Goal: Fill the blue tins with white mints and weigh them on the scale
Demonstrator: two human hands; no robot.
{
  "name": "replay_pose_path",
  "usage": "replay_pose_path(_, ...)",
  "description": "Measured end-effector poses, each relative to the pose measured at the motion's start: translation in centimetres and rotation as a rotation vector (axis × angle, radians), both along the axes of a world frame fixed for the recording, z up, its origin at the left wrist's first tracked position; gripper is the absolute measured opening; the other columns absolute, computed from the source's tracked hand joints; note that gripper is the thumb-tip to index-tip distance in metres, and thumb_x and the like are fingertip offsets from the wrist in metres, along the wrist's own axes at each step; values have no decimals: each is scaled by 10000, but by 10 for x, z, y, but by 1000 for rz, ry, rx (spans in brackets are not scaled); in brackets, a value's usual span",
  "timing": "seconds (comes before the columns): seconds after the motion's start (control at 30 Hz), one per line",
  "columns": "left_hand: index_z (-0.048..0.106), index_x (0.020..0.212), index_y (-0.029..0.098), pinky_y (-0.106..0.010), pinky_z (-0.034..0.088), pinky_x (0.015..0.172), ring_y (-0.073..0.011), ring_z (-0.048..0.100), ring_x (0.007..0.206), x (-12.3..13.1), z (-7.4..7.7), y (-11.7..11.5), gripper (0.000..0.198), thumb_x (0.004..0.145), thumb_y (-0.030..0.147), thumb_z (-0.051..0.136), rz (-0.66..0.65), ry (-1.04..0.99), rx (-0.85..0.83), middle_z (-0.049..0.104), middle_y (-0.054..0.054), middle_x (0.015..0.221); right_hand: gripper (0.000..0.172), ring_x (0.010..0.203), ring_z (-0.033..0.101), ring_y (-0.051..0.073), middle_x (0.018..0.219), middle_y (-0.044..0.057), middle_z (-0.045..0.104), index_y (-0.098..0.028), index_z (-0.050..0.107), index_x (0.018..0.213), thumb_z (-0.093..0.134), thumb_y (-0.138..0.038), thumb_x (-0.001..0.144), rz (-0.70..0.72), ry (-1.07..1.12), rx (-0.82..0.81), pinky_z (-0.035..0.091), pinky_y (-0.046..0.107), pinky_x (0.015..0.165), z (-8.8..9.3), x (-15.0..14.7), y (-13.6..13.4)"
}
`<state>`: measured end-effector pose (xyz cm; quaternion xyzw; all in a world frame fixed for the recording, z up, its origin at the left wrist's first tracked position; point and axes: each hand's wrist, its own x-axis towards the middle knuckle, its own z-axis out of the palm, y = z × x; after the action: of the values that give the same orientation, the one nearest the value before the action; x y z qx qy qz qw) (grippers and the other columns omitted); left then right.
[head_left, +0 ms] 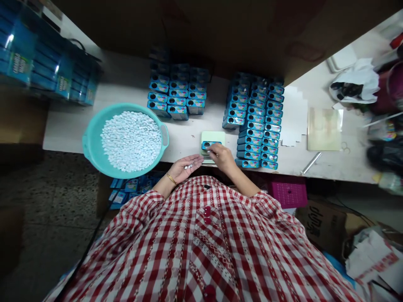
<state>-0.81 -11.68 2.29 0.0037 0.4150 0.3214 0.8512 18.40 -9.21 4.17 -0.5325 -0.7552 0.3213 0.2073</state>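
Palm up at the table's front edge, my left hand [185, 167] cups a few small white candies [189, 166], its fingers stretched out to the right. My right hand [222, 156] is closed in a pinch over a small blue tin [208, 145], with what looks like a white candy at the fingertips. A round dark opening shows in the tin's top. Under the tin is a pale green weighing scale [217, 135], partly covered by my right hand. To the left, a turquoise basin [91, 142] holds a heap of the same white candies [132, 140].
Blue tins stand in rows behind the scale [178, 100] and to its right [255, 126]. Clear-wrapped blue packs [47, 63] are at the upper left. A metal tube [311, 162] lies at the right edge, near a magenta basket [289, 192] below. A cardboard wall [220, 33] rises behind.
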Motion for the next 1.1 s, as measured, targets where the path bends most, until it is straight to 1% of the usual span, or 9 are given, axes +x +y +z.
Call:
replay_pose_path(0.13, 640, 1039, 29, -351, 386, 1052, -209, 635, 1038, 4, 4, 2, 339, 738, -13, 490, 18, 23, -25, 696, -172, 991, 214, 929, 584, 184, 984, 79, 638, -176, 658, 1008, 518, -137, 850, -33, -150, -22, 464, 289, 831, -3, 3, 19)
replay_pose_path(0.27, 647, 1014, 30, -343, 403, 1039, -205, 644, 1017, 1, 2, -4, 321, 736, -19, 494, 50, 28, -44, 698, -169, 986, 269, 986, 550, 201, 1069, 104, 611, -162, 624, 1111, 477, -159, 885, -44, -227, -6, 444, 306, 868, -3, 10, 19)
replay_pose_path(0.37, 645, 1038, 43, -320, 436, 1005, -187, 660, 970, -8, -3, -6, 344, 734, -23, 496, 87, 36, -55, 705, -155, 966, 270, 952, 521, 220, 1029, 116, 610, -155, 630, 1091, 426, -204, 922, -79, -312, 18, 434, 335, 852, -3, 21, 12)
replay_pose_path(0.5, 637, 1066, 40, -281, 468, 957, -166, 674, 911, -17, -8, -8, 373, 727, -31, 496, 136, 68, -74, 709, -149, 924, 259, 896, 495, 224, 955, 120, 605, -151, 654, 1013, 415, -192, 922, -24, -420, -1, 431, 335, 805, -7, 22, 10)
replay_pose_path(0.67, 662, 961, 45, -258, 493, 909, -158, 675, 888, -14, -5, -9, 295, 739, -29, 482, 140, 86, -83, 712, -142, 904, 250, 919, 528, 199, 998, 105, 604, -163, 655, 1014, 426, -162, 912, 25, -374, -34, 439, 294, 799, -11, 7, 21)
replay_pose_path(0.83, 669, 908, 35, -244, 499, 873, -159, 674, 879, -10, 0, -10, 253, 758, -22, 473, 141, 74, -92, 710, -145, 885, 272, 983, 560, 181, 1069, 99, 611, -157, 617, 1094, 407, -157, 921, -2, -224, 0, 449, 275, 847, 1, -4, 13)
replay_pose_path(0.9, 668, 895, 46, -257, 506, 858, -161, 675, 854, -10, -1, -12, 219, 798, 27, 473, 144, 43, -113, 710, -135, 866, 250, 977, 560, 178, 1049, 98, 618, -150, 618, 1074, 422, -165, 919, 110, -195, -11, 450, 282, 863, 7, -16, -1)
replay_pose_path(0.97, 664, 872, 72, -291, 516, 840, -168, 674, 810, -10, -4, -16, 208, 854, 127, 465, 138, -7, -150, 705, -109, 815, 225, 966, 550, 184, 1038, 100, 614, -148, 612, 1067, 452, -169, 909, 301, -204, -24, 455, 299, 858, 12, -35, -16)
replay_pose_path(1.1, 655, 886, 109, -360, 513, 852, -206, 666, 858, -14, -9, -25, 312, 908, 315, 423, 151, -47, -198, 695, -97, 810, 205, 991, 516, 219, 1048, 127, 589, -106, 598, 1042, 457, -126, 895, 543, -303, -37, 461, 334, 818, 11, -68, -34)
